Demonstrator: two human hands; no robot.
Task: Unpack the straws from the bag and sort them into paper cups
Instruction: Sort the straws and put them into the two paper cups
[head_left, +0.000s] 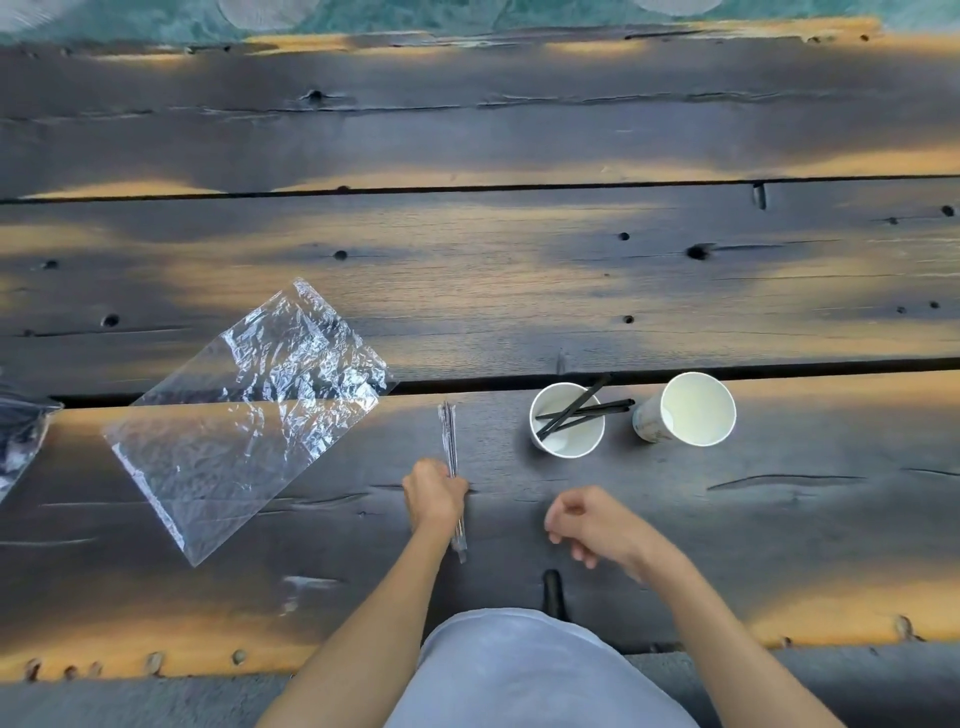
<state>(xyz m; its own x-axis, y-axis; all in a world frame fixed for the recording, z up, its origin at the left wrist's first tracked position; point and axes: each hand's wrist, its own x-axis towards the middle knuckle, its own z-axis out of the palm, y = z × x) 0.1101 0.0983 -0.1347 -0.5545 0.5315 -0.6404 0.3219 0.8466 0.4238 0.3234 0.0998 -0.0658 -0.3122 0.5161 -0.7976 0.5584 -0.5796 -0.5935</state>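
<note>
Left hand (435, 494) fingers gripping wrapped straws (451, 457), right hand (587, 525) fingers loosely curled, holding nothing, two black straws (576, 413) in left cup (566, 421), clear bag (244, 415) on table (519, 286)

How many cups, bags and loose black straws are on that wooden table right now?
Paper cups: 2, one with straws, one without
Clear plastic bags: 2, a flat one and one at the left edge
Black straws in cup: 2
Total: 6

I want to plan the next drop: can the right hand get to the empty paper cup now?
Probably yes. The right hand holds nothing, and only bare table lies between it and the empty cup.
</note>
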